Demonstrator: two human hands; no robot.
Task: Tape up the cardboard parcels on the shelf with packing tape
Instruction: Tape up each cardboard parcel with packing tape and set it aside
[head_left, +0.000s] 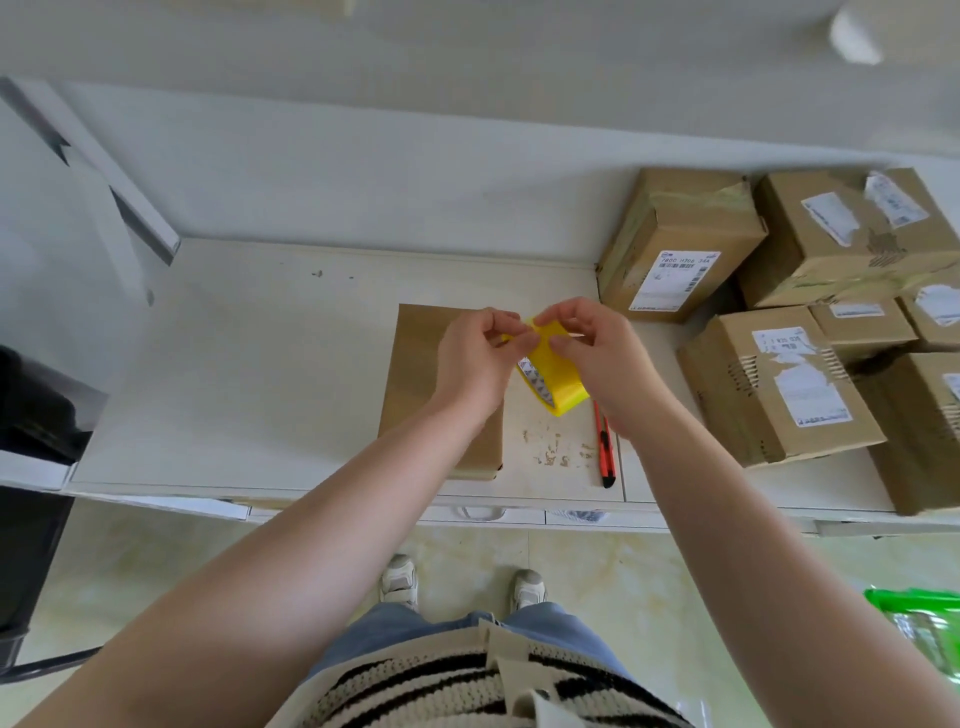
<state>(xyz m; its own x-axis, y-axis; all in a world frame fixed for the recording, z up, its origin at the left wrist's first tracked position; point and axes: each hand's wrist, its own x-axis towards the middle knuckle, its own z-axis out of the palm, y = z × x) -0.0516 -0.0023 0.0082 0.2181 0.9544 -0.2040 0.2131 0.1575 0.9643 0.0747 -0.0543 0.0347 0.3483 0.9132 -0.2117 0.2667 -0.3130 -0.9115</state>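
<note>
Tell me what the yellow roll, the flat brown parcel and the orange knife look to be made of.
Yellow tape roll: glossy plastic film, judging by its sheen.
Flat brown cardboard parcel: matte paperboard, with dull, even colour.
Slim orange utility knife: probably a moulded plastic casing, smooth with black trim.

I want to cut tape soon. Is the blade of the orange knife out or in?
Cannot tell. The orange knife lies flat on the shelf, its upper end hidden behind the right hand; no blade shows.

A single wide-angle view from a head-worn camera, looking forward and steeply down over the person's forearms. It sits close above a white shelf, with the floor and the person's shoes visible directly below.
</note>
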